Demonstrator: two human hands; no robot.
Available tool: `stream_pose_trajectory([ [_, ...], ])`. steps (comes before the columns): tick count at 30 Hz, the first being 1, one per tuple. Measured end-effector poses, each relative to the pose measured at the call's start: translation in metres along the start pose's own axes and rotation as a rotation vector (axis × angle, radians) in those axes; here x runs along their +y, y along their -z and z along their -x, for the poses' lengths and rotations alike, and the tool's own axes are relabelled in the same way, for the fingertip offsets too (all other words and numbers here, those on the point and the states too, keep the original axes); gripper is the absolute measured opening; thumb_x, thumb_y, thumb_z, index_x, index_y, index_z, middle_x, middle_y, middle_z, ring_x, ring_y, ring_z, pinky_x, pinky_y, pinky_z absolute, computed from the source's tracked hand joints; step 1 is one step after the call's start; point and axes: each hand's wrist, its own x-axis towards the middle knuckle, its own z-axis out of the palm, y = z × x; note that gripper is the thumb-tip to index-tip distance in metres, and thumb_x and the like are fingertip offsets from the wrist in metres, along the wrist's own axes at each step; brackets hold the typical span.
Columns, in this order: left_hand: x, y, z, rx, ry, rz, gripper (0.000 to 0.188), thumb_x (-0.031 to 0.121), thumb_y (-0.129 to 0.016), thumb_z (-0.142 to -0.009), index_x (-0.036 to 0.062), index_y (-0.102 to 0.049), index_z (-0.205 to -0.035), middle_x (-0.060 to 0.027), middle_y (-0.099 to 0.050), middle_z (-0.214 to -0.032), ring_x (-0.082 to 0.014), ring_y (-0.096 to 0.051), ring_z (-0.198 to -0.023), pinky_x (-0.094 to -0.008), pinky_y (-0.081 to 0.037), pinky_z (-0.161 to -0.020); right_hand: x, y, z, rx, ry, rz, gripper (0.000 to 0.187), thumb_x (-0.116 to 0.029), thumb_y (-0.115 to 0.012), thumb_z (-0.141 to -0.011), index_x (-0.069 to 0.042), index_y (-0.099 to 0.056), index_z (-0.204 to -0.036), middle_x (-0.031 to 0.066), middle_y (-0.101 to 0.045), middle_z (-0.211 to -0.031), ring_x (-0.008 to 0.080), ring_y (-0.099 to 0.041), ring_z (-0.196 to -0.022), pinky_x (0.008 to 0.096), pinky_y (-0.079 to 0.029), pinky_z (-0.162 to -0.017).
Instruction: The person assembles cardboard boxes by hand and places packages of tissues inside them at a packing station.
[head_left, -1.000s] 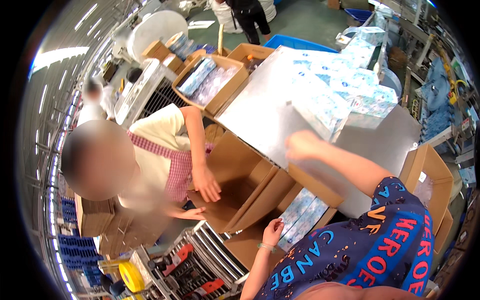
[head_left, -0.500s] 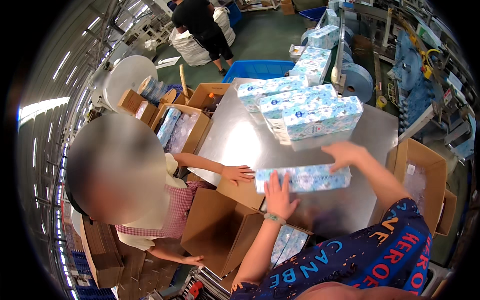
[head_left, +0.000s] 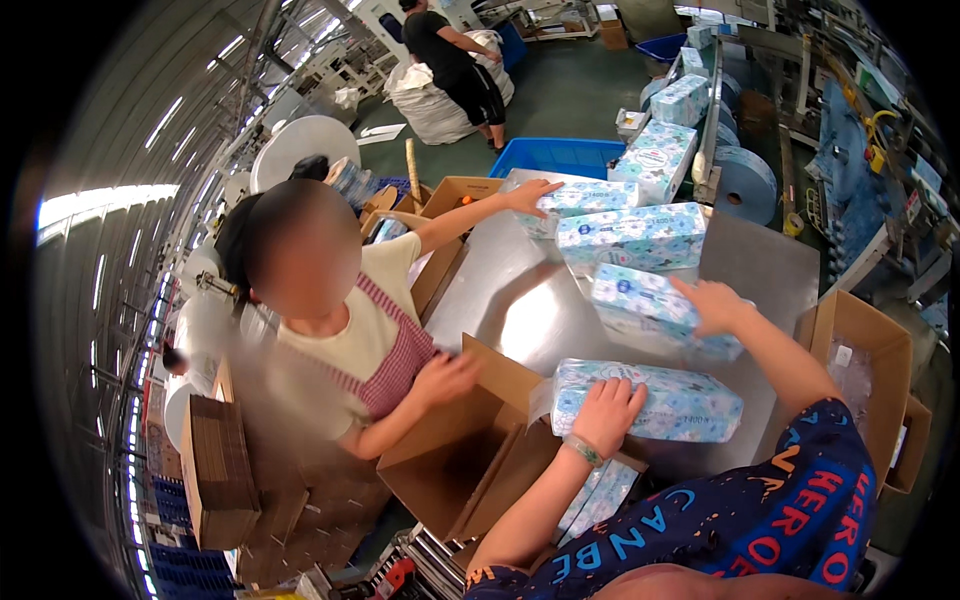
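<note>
Since half a second ago, your right hand (head_left: 712,307) has shifted to the second pack (head_left: 640,294), behind the front pack (head_left: 685,404), which lies at the near edge of the metal table (head_left: 500,275). Your left hand (head_left: 606,416) rests palm down across the front pack, fingers spread and unclenched, forearm angled up from below. Your right arm reaches forward, index finger extended; whether those fingers grip, you cannot tell. Leftward, beside an open carton (head_left: 492,465), a co-worker's hand (head_left: 528,197) touches the far pack (head_left: 595,197).
</note>
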Motion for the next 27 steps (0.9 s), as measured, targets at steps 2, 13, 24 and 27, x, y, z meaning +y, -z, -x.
stream_pose_trajectory([
  [2, 0.018, 0.042, 0.021, 0.062, 0.04, -0.039, 0.047, 0.007, -0.059, -0.076, 0.005, -0.054, -0.123, -0.0123, -0.053, -0.097, -0.0297, -0.054, -0.095, -0.0406, -0.043, -0.087, -0.012, -0.003, 0.03, 0.019, 0.002, 0.053, 0.118, -0.03, -0.086, -0.068, -0.022, -0.014, -0.162, 0.0242, -0.058, -0.117, 0.0412, -0.058, -0.108, 0.0489, -0.047, -0.095],
  [13, 0.093, 0.018, 0.297, 0.348, 0.904, 0.621, 0.081, 0.025, -0.086, -0.058, 0.0009, -0.054, -0.128, -0.0206, -0.058, -0.115, -0.04, -0.054, -0.107, -0.0447, -0.043, -0.097, -0.118, -0.034, 0.046, 0.406, 0.244, 0.1, 0.105, -0.011, -0.081, -0.065, -0.021, -0.032, -0.157, 0.0181, -0.054, -0.111, 0.0374, -0.055, -0.102, 0.0464, -0.044, -0.091],
  [24, 0.11, -0.263, 0.346, -0.346, 0.793, 0.673, 0.093, 0.041, -0.081, -0.073, 0.008, -0.036, -0.147, -0.0301, -0.051, -0.133, -0.0473, -0.047, -0.128, -0.0489, -0.042, -0.106, -0.343, -0.045, 0.14, 0.357, 1.299, -0.425, 0.085, -0.026, -0.083, -0.069, -0.024, -0.048, -0.147, 0.012, -0.058, -0.109, 0.0329, -0.057, -0.096, 0.0453, -0.042, -0.084],
  [27, 0.119, -0.328, 0.358, -0.044, 0.693, 0.813, 0.097, 0.044, -0.08, -0.073, 0.0075, -0.034, -0.149, -0.0305, -0.048, -0.139, -0.0467, -0.045, -0.132, -0.0482, -0.041, -0.108, -0.382, -0.129, 0.116, 0.015, 1.473, -0.172, 0.1, -0.013, -0.077, -0.065, -0.033, -0.037, -0.155, 0.01, -0.055, -0.107, 0.0288, -0.054, -0.1, 0.0398, -0.041, -0.085],
])
